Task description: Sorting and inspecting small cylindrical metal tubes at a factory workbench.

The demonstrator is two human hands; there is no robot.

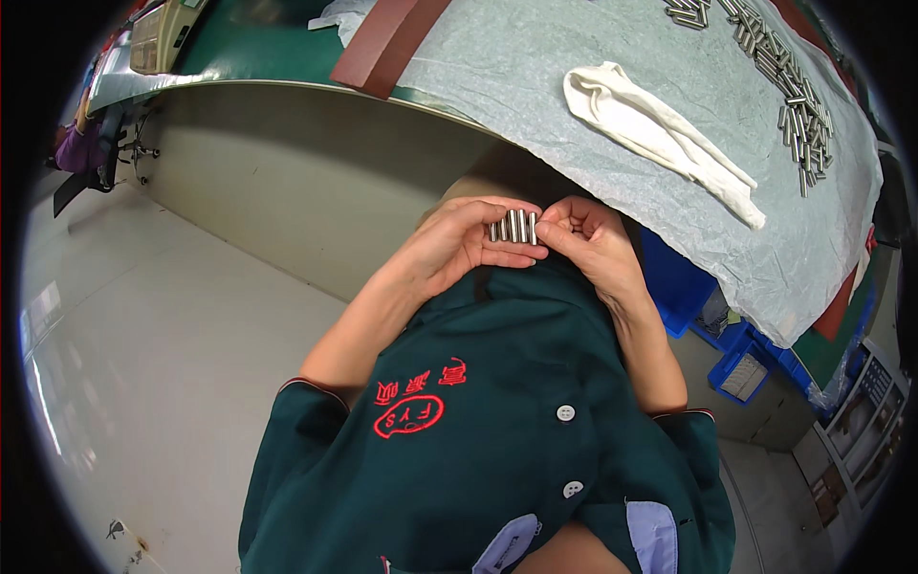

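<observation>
Side by side in my left hand (464, 234) lies a row of several short, shiny metal pins (513, 227). The thumb of that hand rests at the row's left end, and its fingers pass beneath the pins. My right hand (585, 234) meets the row at its right end, thumb and forefinger pinched at the last pin. Both hands are close to my body, below the table edge. More loose metal pins (803, 115) lie in a long heap at the far right of the table, with a smaller group (687, 11) at the top.
White paper (497, 67) covers the green table (258, 43). On it lies a crumpled white cloth (660, 134). A reddish-brown bar (387, 43) sits along the table's edge. Blue bins (741, 371) are below at right. Another person (81, 148) is at far left.
</observation>
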